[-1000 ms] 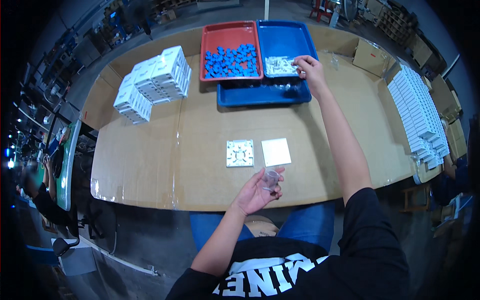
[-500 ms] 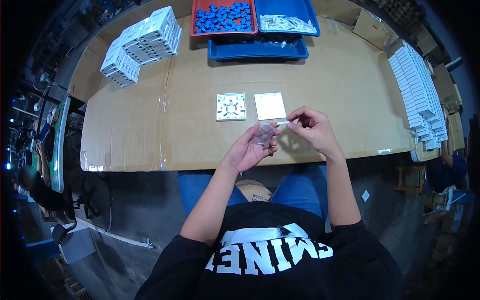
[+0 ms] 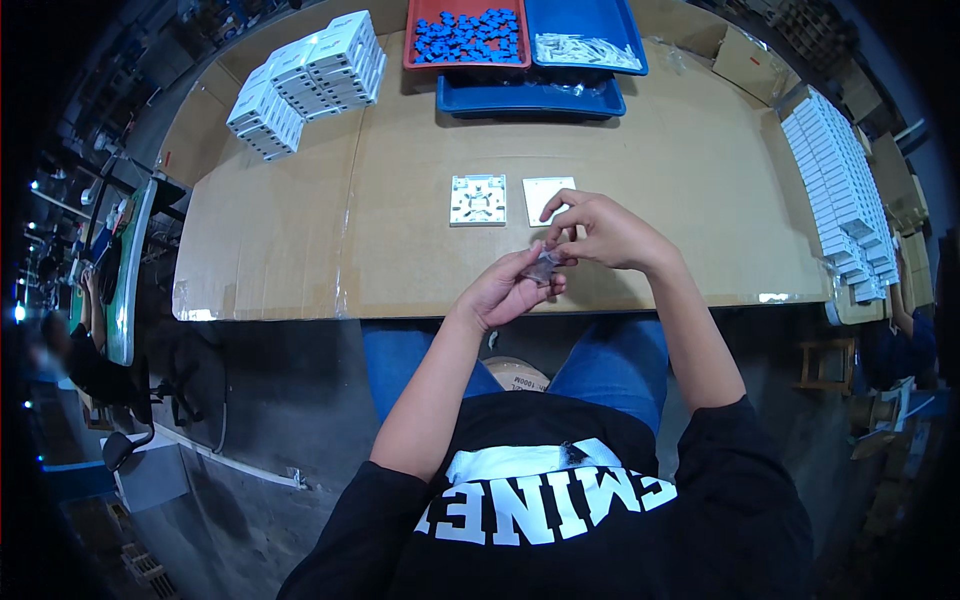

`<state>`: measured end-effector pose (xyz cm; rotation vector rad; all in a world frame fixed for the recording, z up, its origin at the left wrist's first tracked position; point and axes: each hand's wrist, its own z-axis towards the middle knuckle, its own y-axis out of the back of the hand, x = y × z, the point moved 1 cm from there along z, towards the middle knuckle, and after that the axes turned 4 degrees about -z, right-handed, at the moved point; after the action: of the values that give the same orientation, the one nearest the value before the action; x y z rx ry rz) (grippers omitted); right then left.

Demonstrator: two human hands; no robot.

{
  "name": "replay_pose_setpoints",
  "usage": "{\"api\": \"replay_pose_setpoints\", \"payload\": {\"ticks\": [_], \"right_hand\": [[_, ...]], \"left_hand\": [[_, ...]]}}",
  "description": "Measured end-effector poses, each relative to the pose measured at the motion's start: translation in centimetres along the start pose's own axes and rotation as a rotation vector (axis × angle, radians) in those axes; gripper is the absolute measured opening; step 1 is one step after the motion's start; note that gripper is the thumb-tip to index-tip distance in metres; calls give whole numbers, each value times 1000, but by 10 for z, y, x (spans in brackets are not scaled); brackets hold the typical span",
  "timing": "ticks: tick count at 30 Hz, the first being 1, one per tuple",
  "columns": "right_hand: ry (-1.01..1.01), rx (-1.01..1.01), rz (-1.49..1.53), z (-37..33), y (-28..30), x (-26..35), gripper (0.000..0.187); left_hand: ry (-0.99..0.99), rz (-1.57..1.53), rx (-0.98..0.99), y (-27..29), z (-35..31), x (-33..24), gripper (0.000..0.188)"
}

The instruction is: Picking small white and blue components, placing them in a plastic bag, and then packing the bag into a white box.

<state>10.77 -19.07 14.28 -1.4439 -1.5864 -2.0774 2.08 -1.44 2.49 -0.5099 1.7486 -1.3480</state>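
Clear cup [image 3: 543, 267] above cardboard-covered table [image 3: 400, 240], workshop floor

A factory assembly bench: parts trays [image 3: 530, 97], stacked white boxes [image 3: 310, 75].

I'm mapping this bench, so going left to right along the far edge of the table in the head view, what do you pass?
Stack of white boxes → red tray of blue parts → blue tray of white parts → brown carton → rows of white boxes.

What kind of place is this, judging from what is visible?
Probably a factory assembly bench: a cardboard-covered worktable, trays of small blue parts and white parts, and rows of identical white boxes beside it.
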Motion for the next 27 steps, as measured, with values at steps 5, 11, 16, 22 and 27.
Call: {"api": "replay_pose_setpoints", "payload": {"ticks": [5,11,16,22,27], "right_hand": [[-41,9,13,7,-8,0,10],[24,60,-41,6,-3,-4,14],[-28,112,49,1,2,-7,23],[-106,205,164,3,-17,-4,39],[-158,271,185,2,-17,1,45]], "left_hand": [[-42,-13,-45,-6,-3,1,40],[-4,-16,7,3,0,1,40],[2,-40,4,5,1,0,40],[-61,-54,-17,-1,3,-1,39],[-70,0,-100,4,-2,5,35]]}}
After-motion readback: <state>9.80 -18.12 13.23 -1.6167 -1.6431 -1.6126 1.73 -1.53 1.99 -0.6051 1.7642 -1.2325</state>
